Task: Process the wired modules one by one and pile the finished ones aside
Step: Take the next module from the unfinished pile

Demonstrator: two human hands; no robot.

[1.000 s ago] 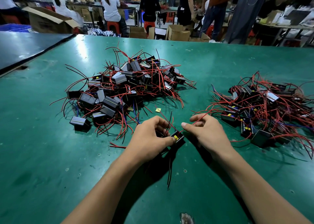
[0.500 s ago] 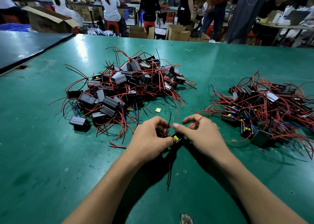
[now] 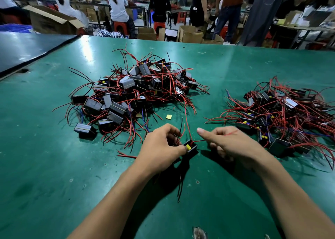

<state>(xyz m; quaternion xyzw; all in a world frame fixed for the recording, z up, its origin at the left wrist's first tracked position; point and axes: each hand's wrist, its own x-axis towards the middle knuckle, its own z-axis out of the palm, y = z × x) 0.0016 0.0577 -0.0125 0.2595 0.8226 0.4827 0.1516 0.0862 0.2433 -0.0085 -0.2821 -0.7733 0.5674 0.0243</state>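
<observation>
A head-worn camera looks down at a green desk (image 3: pixel 54 166) in a busy workshop. At the near centre, the left hand (image 3: pixel 161 146) grips one wired module (image 3: pixel 190 148), a small black open-faced box with a yellow part (image 3: pixel 188 146) inside, held low at the desk surface with the thumb pressed at its near edge. Thin red and black leads rise from it between the fingers. One red wire (image 3: pixel 199 140) runs from the box toward the right hand (image 3: pixel 233 144), which sits just beside it with the index finger pointing out. Its lower fingers are curled and blurred, so whether they pinch the wire cannot be told.

Behind the left hand lies a large pile of modules (image 3: pixel 134 91), tangled in red leads. A second pile (image 3: pixel 282 111) lies to the right, near the right hand. Which pile holds finished pieces is not clear. A small yellow scrap (image 3: pixel 169 116) lies on the desk between the hands and the large pile.

The module looks light and rigid, best held by its hard casing. The leads look limp and prone to snag, so pulling them would likely drag neighbouring modules along.
</observation>
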